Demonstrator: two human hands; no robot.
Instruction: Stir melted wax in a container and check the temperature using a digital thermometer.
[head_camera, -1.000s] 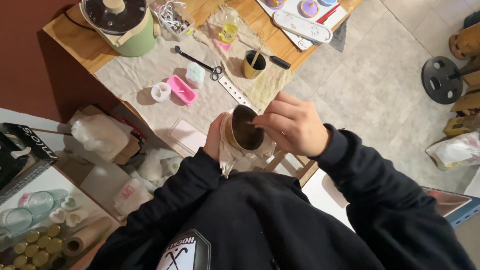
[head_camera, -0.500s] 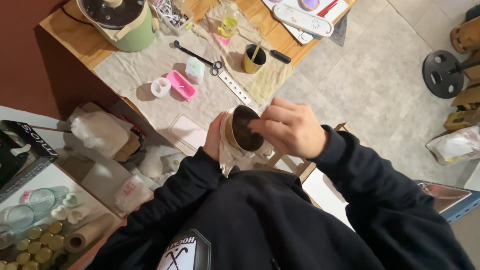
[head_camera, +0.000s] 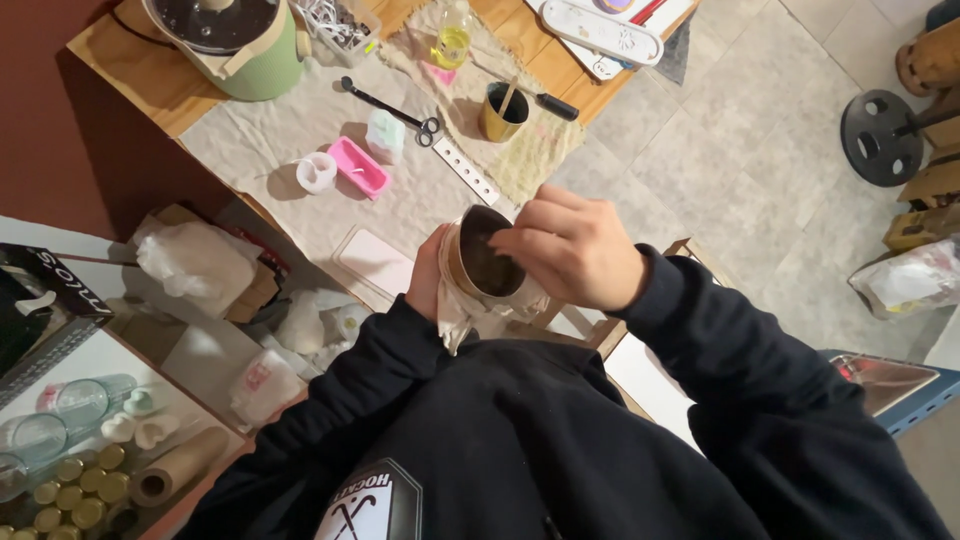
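Soft, even indoor light, mild shadows under the table's edge, slight wide-angle stretch toward the corners.

Green cooker (head_camera: 235, 40), pink mould (head_camera: 359, 167), scissors (head_camera: 392, 110)

Pink mould (head_camera: 358, 167), green cooker (head_camera: 232, 42), black sleeves (head_camera: 720, 340), yellow cup (head_camera: 502, 111)

A single camera worn on the person's head looks almost straight down, close over the dark-sleeved chest and arms, with the left hand (head_camera: 428, 285) and right hand (head_camera: 572, 250) near the middle of the frame. The surface (head_camera: 300, 140) lies farther off along the upper left edge, tilted in the frame, with tiled floor (head_camera: 740, 150) to its right. With only this one view, depth is probably hard to judge.
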